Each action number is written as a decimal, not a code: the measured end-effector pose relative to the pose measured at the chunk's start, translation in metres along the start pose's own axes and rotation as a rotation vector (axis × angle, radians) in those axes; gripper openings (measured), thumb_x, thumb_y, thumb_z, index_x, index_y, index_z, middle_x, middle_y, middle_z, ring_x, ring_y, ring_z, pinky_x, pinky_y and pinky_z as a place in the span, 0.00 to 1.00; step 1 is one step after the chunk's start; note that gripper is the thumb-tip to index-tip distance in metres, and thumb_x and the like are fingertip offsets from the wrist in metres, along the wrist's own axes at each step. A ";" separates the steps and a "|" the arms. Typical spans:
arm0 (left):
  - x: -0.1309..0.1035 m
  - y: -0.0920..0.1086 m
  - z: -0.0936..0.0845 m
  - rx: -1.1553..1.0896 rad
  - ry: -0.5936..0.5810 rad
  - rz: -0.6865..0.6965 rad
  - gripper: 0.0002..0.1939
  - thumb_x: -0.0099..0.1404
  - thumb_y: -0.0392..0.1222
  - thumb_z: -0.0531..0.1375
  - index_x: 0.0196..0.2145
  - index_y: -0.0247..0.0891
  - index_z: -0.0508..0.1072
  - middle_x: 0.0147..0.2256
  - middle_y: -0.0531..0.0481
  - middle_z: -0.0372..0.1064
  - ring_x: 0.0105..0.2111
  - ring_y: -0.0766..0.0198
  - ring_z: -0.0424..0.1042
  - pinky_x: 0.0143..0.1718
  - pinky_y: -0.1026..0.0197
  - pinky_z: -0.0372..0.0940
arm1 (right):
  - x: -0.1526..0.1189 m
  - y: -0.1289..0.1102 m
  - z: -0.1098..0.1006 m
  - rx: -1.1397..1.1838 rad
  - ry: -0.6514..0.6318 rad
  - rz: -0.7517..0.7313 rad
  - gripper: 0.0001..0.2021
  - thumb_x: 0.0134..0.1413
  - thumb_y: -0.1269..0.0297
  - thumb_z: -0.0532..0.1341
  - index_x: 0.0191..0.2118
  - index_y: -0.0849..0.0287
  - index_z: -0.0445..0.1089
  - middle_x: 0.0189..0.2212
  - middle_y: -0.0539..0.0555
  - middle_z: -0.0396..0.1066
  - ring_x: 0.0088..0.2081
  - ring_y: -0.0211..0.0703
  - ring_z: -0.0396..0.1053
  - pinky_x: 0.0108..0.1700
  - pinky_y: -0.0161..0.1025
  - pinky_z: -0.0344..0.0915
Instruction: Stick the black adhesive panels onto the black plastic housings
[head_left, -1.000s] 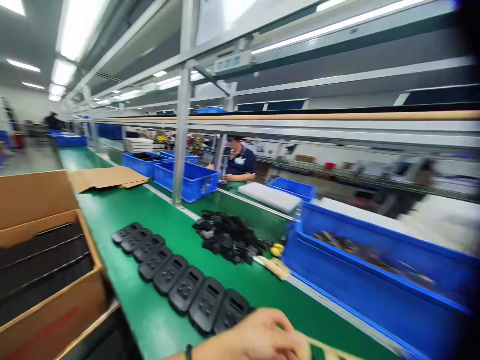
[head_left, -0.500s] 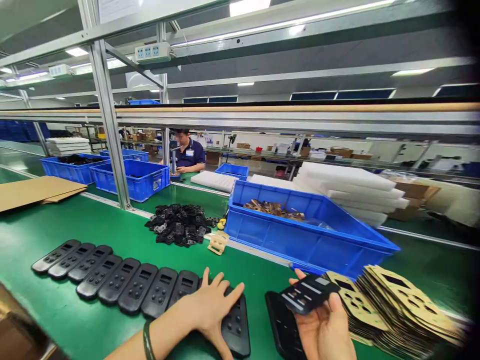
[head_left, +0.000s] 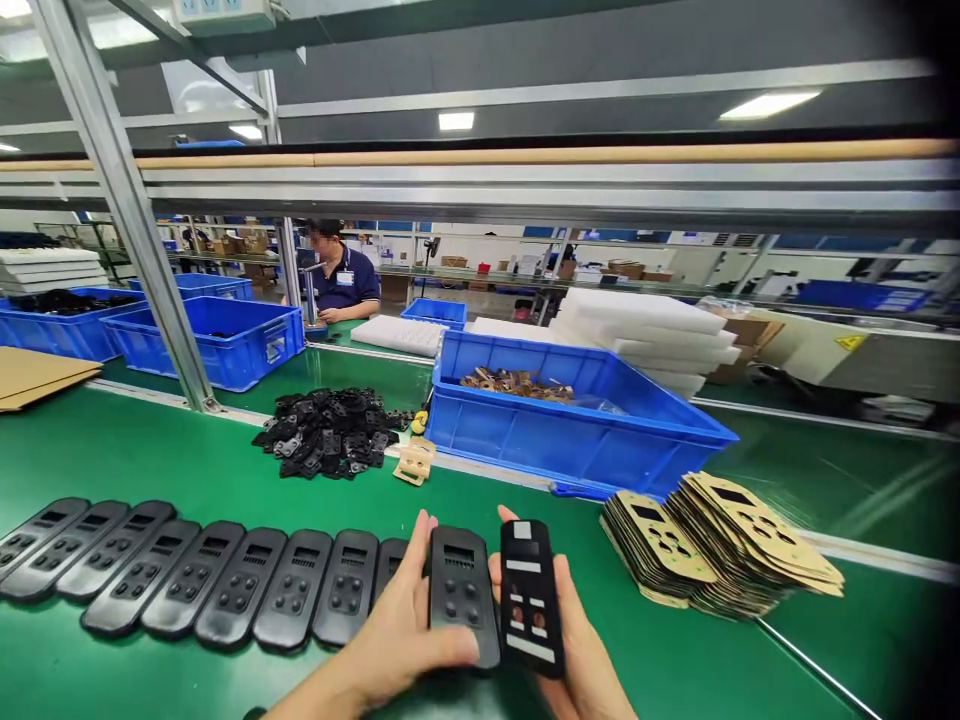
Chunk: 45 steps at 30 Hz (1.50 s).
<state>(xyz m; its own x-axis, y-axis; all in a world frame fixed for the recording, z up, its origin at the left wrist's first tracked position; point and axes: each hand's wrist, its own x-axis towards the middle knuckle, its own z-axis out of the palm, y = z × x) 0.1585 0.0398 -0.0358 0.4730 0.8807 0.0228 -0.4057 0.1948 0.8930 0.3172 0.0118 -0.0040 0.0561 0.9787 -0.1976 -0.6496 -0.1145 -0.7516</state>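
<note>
My left hand (head_left: 401, 625) grips a black remote-shaped housing (head_left: 459, 565) by its left side. The thumb presses on its lower face, which has a slotted window and round buttons. Close to its right, my right hand (head_left: 581, 640) holds a thin black panel (head_left: 531, 590) upright, its face with white strips and cut-out holes turned to me. Skin shows through two of those holes. Left of my hands, a row of similar black housings (head_left: 285, 590) lies on the green table; my left hand partly covers the nearest one (head_left: 391, 555).
Stacked tan-faced panels (head_left: 660, 545) lie to the right. Behind are a blue bin (head_left: 555, 440) of brown pieces, a heap of small black parts (head_left: 326, 430) and a tan bracket (head_left: 415, 460). A metal post (head_left: 127, 210) rises at left. A co-worker (head_left: 341, 280) sits across the table.
My left hand has gone from spread over the housings to gripping one. The right hand has moved left and turned the panel upright beside it. The view has shifted right and down.
</note>
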 end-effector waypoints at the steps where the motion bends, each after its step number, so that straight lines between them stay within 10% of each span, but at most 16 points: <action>1: 0.000 -0.001 0.002 -0.166 0.068 -0.054 0.54 0.49 0.50 0.70 0.66 0.44 0.45 0.67 0.43 0.37 0.66 0.50 0.40 0.62 0.52 0.47 | 0.000 0.000 0.000 -0.014 0.006 0.000 0.34 0.48 0.40 0.62 0.60 0.43 0.58 0.30 0.47 0.69 0.26 0.37 0.64 0.31 0.35 0.65; 5: 0.003 0.000 0.009 -0.484 0.234 -0.210 0.29 0.56 0.42 0.66 0.55 0.37 0.66 0.57 0.40 0.63 0.60 0.52 0.58 0.59 0.53 0.53 | 0.004 0.001 -0.006 -0.079 -0.012 0.016 0.30 0.48 0.48 0.67 0.57 0.44 0.62 0.26 0.45 0.63 0.21 0.30 0.56 0.22 0.27 0.58; 14: 0.001 0.009 0.019 -0.459 0.226 -0.224 0.24 0.55 0.37 0.66 0.50 0.36 0.71 0.43 0.44 0.74 0.47 0.56 0.71 0.48 0.59 0.61 | 0.005 0.003 -0.010 -0.279 0.011 -0.044 0.26 0.48 0.54 0.68 0.54 0.44 0.65 0.27 0.44 0.56 0.17 0.26 0.45 0.13 0.22 0.51; 45: -0.005 -0.005 0.023 -0.269 0.139 -0.093 0.23 0.60 0.41 0.63 0.53 0.41 0.69 0.51 0.45 0.68 0.53 0.55 0.64 0.51 0.59 0.58 | 0.006 0.018 -0.026 -0.845 -0.040 -0.203 0.25 0.58 0.53 0.59 0.60 0.46 0.59 0.33 0.47 0.55 0.16 0.26 0.54 0.15 0.29 0.54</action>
<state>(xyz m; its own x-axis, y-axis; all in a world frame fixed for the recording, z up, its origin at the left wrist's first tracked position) 0.1762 0.0249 -0.0307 0.4138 0.9009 -0.1313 -0.5673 0.3679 0.7367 0.3256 0.0115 -0.0346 0.0731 0.9973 0.0013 0.1513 -0.0098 -0.9884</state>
